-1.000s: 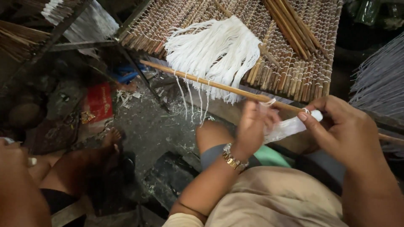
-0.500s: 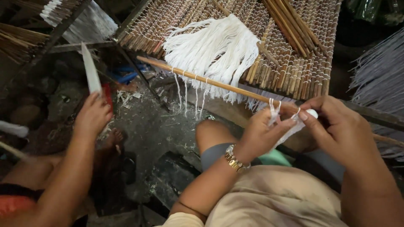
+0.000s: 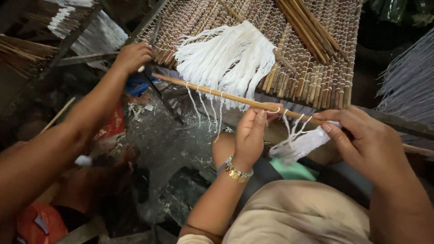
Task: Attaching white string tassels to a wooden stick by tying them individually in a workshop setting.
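White thread bundle pinched in right hand, just below stick; left hand fingers pinch a strand at the stick. Looks like tying-on step; next needs taut strand.

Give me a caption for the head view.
Two hands tie white strings on a stick beside a mat.

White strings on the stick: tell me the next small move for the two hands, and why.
Probably draw one string from the white string bundle and loop it over the wooden stick. The left hand pinches at the stick where the last hanging loop sits, the right hand holds the bundle, and the stick beyond looks bare.
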